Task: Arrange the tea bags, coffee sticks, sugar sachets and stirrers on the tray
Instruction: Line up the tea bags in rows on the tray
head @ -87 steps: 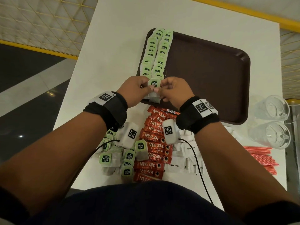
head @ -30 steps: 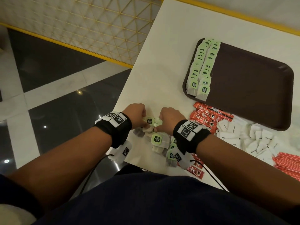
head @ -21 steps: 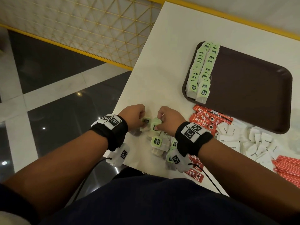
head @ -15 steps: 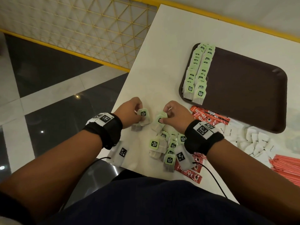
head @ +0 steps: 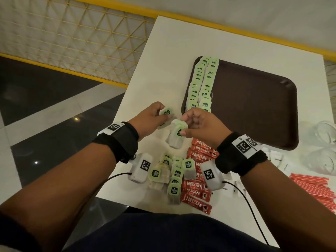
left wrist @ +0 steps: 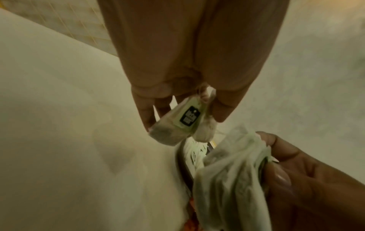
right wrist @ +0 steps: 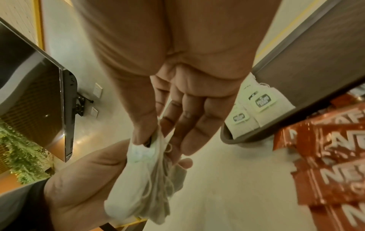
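Note:
A brown tray [head: 254, 110] lies at the back of the white table, with two rows of green-tagged tea bags [head: 201, 84] along its left edge. Just in front of the tray's near left corner, my left hand [head: 154, 119] pinches a tea bag [head: 167, 113] [left wrist: 177, 123] and my right hand [head: 196, 124] pinches a small bunch of tea bags [head: 177, 136] [right wrist: 142, 179]. Both hands hover above the table. More tea bags [head: 171, 175] and red coffee sticks [head: 198, 179] lie near the front edge.
White sugar sachets [head: 276, 159] lie right of my right wrist. Red stirrers [head: 316, 188] are piled at the far right, and clear plastic cups [head: 325, 148] stand behind them. The table's left edge [head: 131, 88] drops to a dark floor.
Both hands have lifted from the loose pile near the front edge and moved forward towards the tray, each carrying tea bags.

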The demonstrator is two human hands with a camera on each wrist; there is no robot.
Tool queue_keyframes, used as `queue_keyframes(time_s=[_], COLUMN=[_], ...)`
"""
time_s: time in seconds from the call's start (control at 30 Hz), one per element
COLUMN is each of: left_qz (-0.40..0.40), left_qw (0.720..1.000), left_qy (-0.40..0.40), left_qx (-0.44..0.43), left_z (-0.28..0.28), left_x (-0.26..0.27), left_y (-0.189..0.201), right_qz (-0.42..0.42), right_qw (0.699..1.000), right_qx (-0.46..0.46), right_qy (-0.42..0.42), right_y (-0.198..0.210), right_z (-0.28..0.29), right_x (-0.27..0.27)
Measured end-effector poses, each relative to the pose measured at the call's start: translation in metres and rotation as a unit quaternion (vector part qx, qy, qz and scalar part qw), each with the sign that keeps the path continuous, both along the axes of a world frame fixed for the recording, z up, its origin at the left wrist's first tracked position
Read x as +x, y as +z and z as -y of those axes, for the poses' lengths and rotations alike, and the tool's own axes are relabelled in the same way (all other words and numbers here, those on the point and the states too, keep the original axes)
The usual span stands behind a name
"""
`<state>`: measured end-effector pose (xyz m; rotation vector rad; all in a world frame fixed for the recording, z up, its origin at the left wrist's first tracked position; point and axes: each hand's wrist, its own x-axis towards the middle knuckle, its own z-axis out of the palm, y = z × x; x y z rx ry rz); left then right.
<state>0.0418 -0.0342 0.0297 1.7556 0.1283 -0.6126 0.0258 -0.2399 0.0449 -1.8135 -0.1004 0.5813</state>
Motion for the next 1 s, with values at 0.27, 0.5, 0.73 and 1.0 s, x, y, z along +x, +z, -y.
queue_keyframes(time_s=[0.27,0.5,0.73,1.0], left_qz=[-0.042,-0.090,-0.040,-0.039], left_qw=[0.997,0.982,0.983,0.978], left_qy=[0.010,0.033,0.083,0.098], left_qx=[-0.068,-0.164,-0.159,-0.182], left_z=[0.043,0.064,0.064,0.064], left_x=[0.019,0.027,0.036,0.041], left_y=[0.002,0.006,-0.013,-0.025], right_qz=[0.051,0.087,-0.047,-0.137], right_qw=[0.995,0.990,0.990,0.977], right_qx=[-0.054,-0.070,-0.061,0.037], right_qy=[-0.068,-0.082,-0.118,-0.157], right_y=[0.002,-0.003,-0.015,-0.023], right_z=[0.020,0.032,0.038,0.035], right_x=[0.023,0.042,0.053,0.062])
